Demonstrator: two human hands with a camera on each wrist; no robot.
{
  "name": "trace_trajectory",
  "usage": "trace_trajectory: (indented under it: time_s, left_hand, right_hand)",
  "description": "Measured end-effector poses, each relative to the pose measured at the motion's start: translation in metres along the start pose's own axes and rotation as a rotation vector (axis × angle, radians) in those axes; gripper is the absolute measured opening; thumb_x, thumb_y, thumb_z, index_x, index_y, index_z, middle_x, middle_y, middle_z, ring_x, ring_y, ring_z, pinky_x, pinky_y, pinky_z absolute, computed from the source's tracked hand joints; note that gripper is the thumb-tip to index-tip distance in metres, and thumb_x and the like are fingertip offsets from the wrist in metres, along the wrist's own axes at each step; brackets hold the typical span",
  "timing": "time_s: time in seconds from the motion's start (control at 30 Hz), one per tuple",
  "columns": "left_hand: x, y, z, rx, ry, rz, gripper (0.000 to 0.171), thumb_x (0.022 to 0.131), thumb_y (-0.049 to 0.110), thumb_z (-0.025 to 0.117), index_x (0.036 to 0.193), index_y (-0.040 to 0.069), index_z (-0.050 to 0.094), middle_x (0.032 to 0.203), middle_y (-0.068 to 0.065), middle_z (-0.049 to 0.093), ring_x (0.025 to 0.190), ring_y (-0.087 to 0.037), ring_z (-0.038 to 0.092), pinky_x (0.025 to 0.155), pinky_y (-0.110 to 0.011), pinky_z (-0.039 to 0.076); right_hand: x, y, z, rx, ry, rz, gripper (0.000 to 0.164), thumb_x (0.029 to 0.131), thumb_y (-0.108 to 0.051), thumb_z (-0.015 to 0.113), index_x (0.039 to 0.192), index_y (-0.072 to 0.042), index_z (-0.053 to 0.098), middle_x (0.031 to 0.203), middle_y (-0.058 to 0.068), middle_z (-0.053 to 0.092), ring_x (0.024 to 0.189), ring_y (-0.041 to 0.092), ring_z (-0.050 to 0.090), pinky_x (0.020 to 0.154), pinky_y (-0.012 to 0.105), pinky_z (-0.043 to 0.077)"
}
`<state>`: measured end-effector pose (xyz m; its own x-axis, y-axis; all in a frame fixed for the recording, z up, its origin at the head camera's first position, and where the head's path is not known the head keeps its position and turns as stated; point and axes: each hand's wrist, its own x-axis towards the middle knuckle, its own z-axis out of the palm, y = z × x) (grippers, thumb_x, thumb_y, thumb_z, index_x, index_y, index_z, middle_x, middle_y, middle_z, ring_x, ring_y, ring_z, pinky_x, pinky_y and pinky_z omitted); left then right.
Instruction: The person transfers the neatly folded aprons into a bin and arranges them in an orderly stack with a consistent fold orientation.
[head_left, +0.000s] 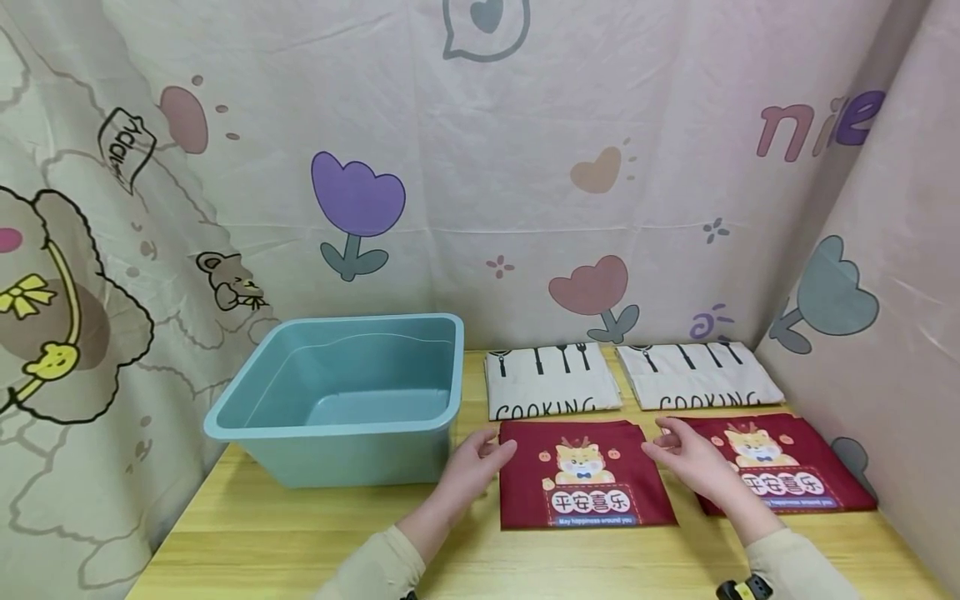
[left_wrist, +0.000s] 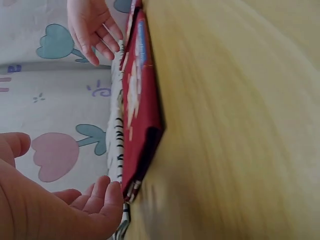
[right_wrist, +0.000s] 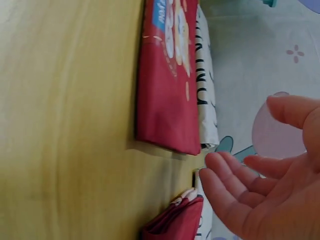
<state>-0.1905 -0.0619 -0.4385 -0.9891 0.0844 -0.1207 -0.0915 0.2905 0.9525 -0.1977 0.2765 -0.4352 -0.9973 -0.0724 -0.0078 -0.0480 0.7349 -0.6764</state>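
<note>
A folded dark red cloth (head_left: 525,483) with a printed cartoon dog lies flat on the table between my two hands. My left hand (head_left: 474,467) is at its left edge, fingers loosely bent and holding nothing. At the opposite edge, my right hand (head_left: 693,462) hovers with fingers spread from the thumb, also holding nothing. In the left wrist view the left fingertips (left_wrist: 112,192) come right up to the folded corner of the red cloth (left_wrist: 145,110). The right wrist view has the right fingers (right_wrist: 225,180) just off the cloth's near end (right_wrist: 165,115).
A second red cloth (head_left: 832,458) lies at the right, partly behind my right hand. Two folded white cloths (head_left: 551,383) (head_left: 701,383) with cooking prints lie behind the red ones. An open blue-green plastic bin (head_left: 337,458) stands at the left. A printed curtain (head_left: 480,167) hangs behind the wooden table (head_left: 300,533).
</note>
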Motion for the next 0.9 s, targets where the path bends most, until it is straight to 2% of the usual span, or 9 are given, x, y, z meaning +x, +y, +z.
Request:
trace_trajectory:
  time_s: [0.27, 0.5, 0.67, 0.77, 0.9]
  left_hand:
    - [0.000, -0.006, 0.002, 0.057, -0.005, -0.083, 0.079, 0.088, 0.048, 0.071, 0.141, -0.005, 0.046, 0.121, -0.018, 0.059, 0.105, -0.031, 0.058, 0.083, -0.049, 0.055]
    - [0.004, -0.011, 0.004, 0.086, -0.007, -0.113, 0.076, 0.088, 0.043, 0.073, 0.138, -0.008, 0.047, 0.120, -0.020, 0.060, 0.104, -0.032, 0.059, 0.084, -0.049, 0.055]
    - [0.006, -0.011, 0.007, 0.059, -0.013, -0.138, 0.071, 0.088, 0.036, 0.073, 0.137, -0.008, 0.047, 0.123, -0.020, 0.059, 0.104, -0.031, 0.059, 0.081, -0.048, 0.056]
    - [0.007, -0.010, 0.008, 0.026, -0.016, -0.156, 0.070, 0.089, 0.033, 0.073, 0.137, -0.009, 0.046, 0.124, -0.020, 0.058, 0.105, -0.031, 0.058, 0.080, -0.047, 0.057]
    - [0.006, -0.008, 0.010, -0.019, -0.008, -0.178, 0.070, 0.090, 0.032, 0.071, 0.139, -0.010, 0.044, 0.130, -0.024, 0.054, 0.110, -0.035, 0.057, 0.082, -0.049, 0.056]
  right_hand:
    - [0.001, 0.006, 0.006, -0.075, -0.035, 0.061, 0.072, 0.093, -0.033, 0.068, 0.139, 0.014, 0.039, 0.107, 0.022, 0.066, 0.099, 0.037, 0.063, 0.086, 0.054, 0.050]
    - [0.004, 0.010, 0.009, -0.118, -0.056, 0.081, 0.073, 0.091, -0.035, 0.070, 0.135, 0.016, 0.042, 0.102, 0.020, 0.066, 0.095, 0.036, 0.063, 0.085, 0.054, 0.050]
    - [0.005, 0.011, 0.011, -0.113, -0.064, 0.105, 0.073, 0.091, -0.036, 0.070, 0.135, 0.016, 0.043, 0.101, 0.018, 0.067, 0.094, 0.034, 0.064, 0.084, 0.053, 0.050]
    - [0.005, 0.011, 0.013, -0.099, -0.068, 0.120, 0.073, 0.091, -0.036, 0.069, 0.134, 0.017, 0.043, 0.099, 0.016, 0.066, 0.089, 0.029, 0.063, 0.078, 0.047, 0.052]
    - [0.006, 0.010, 0.015, -0.056, -0.072, 0.137, 0.071, 0.091, -0.033, 0.070, 0.133, 0.017, 0.043, 0.101, 0.020, 0.065, 0.088, 0.028, 0.063, 0.073, 0.041, 0.055]
